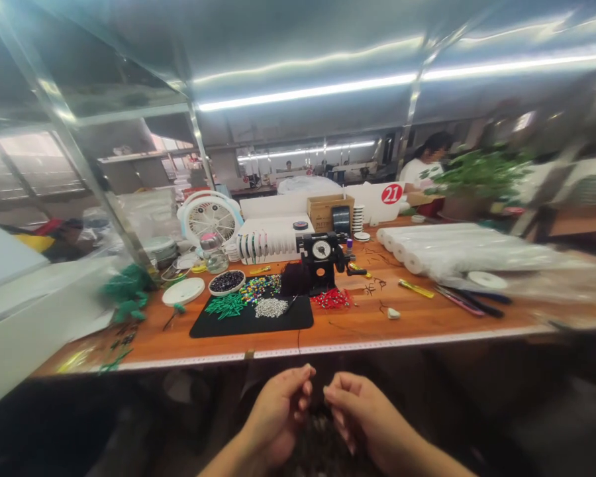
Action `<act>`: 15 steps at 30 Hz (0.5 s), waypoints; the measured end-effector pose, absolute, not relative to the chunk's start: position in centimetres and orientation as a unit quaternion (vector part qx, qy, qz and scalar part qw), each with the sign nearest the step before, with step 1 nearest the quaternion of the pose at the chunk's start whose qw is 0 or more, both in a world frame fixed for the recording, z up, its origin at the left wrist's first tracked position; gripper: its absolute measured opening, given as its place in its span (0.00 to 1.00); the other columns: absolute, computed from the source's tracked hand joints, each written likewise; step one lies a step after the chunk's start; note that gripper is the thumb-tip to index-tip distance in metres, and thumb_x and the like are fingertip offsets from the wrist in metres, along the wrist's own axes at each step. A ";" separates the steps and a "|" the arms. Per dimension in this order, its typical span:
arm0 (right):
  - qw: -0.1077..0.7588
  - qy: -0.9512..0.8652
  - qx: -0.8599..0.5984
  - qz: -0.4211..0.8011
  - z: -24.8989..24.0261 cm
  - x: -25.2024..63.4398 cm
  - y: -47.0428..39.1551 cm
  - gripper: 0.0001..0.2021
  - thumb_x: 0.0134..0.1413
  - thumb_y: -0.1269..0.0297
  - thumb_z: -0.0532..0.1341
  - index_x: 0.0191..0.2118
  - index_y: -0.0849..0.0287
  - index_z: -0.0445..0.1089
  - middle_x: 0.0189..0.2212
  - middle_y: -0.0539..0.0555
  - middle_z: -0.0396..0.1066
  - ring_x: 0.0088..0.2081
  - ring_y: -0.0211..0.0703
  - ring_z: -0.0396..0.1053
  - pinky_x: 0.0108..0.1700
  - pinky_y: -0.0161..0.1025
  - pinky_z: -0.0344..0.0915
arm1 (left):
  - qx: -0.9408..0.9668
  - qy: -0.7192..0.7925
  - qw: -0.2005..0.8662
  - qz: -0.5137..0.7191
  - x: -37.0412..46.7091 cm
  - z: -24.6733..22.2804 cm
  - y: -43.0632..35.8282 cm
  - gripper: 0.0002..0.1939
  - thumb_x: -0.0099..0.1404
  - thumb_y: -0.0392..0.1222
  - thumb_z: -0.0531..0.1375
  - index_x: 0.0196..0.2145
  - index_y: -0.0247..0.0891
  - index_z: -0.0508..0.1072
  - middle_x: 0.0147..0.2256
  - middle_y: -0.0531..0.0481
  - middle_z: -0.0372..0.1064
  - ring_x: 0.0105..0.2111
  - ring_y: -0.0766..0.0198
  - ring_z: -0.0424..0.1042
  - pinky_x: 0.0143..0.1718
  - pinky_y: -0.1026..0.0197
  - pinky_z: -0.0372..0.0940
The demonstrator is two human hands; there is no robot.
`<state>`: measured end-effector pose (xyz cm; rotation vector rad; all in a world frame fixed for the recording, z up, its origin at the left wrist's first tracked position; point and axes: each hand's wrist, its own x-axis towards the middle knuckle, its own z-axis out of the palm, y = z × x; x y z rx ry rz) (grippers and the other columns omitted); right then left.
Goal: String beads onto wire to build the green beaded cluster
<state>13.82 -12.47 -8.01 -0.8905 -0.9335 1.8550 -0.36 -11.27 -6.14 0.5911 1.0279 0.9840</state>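
Observation:
My left hand [281, 405] is in front of the table's edge, thumb and fingertips pinched on something I cannot make out. Just right of it, a small gap apart, my right hand [357, 404] has its thumb pressed to the curled index finger; anything between them is too small to name. A thin dark thread [298, 341] hangs over the table edge above my left hand. Beyond, a black mat [251, 329] bears green pieces [225, 305], silvery beads [271, 307] and mixed coloured beads [258, 289]. Red pieces [332, 299] lie beside the mat.
A black machine with a dial [322, 250] stands behind the mat. A bowl of dark beads [227, 282], a white lid [183, 291] and a fan [211, 220] are left. Pliers [469, 299] and white rolls [442, 245] lie right. A person [420, 169] sits beyond.

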 end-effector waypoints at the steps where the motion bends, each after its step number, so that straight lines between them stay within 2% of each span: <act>1: 0.434 -0.380 -0.363 0.732 -7.8 13.8 -12.4 0.18 0.43 0.53 0.64 0.21 0.60 0.59 0.11 0.43 0.57 0.12 0.28 0.52 0.14 0.27 0.48 | 0.269 0.464 0.718 0.444 -0.3 -6.1 -11.3 0.13 0.47 0.43 0.68 0.23 0.31 0.70 0.17 0.56 0.57 0.16 0.74 0.53 0.16 0.71 0.44; 5: 0.458 -0.380 -0.372 0.712 -7.4 13.1 -12.0 0.21 0.46 0.50 0.62 0.19 0.61 0.57 0.13 0.46 0.60 0.15 0.29 0.56 0.18 0.27 0.51 | 0.299 0.433 0.736 0.427 0.2 -6.2 -11.7 0.17 0.49 0.47 0.65 0.16 0.33 0.65 0.16 0.52 0.59 0.17 0.70 0.58 0.18 0.69 0.49; 8: 0.437 -0.355 -0.353 0.747 -7.6 13.2 -12.2 0.21 0.46 0.47 0.61 0.22 0.62 0.61 0.15 0.47 0.62 0.16 0.30 0.58 0.18 0.28 0.54 | 0.287 0.446 0.733 0.426 0.2 -5.9 -11.9 0.17 0.48 0.46 0.65 0.16 0.33 0.65 0.14 0.54 0.56 0.16 0.71 0.56 0.17 0.69 0.48; 10: 0.417 -0.342 -0.344 0.768 -7.9 13.7 -12.6 0.19 0.43 0.49 0.63 0.25 0.62 0.63 0.16 0.47 0.62 0.16 0.30 0.57 0.15 0.27 0.52 | 0.268 0.462 0.727 0.431 0.0 -5.7 -12.0 0.14 0.47 0.44 0.66 0.19 0.30 0.69 0.15 0.55 0.56 0.16 0.73 0.53 0.16 0.71 0.44; 13: 0.411 -0.352 -0.353 0.763 -8.4 14.3 -13.0 0.17 0.39 0.54 0.66 0.23 0.62 0.62 0.13 0.46 0.61 0.14 0.29 0.55 0.13 0.26 0.48 | 0.247 0.468 0.726 0.440 -0.2 -5.8 -12.0 0.14 0.45 0.40 0.67 0.28 0.27 0.73 0.18 0.55 0.59 0.15 0.75 0.52 0.15 0.72 0.41; 15: 0.424 -0.364 -0.365 0.745 -8.8 14.1 -13.2 0.17 0.42 0.54 0.65 0.21 0.62 0.60 0.12 0.45 0.59 0.14 0.28 0.53 0.14 0.26 0.48 | 0.248 0.457 0.737 0.432 0.0 -6.1 -12.2 0.12 0.46 0.40 0.66 0.25 0.28 0.73 0.17 0.55 0.59 0.15 0.75 0.53 0.16 0.72 0.43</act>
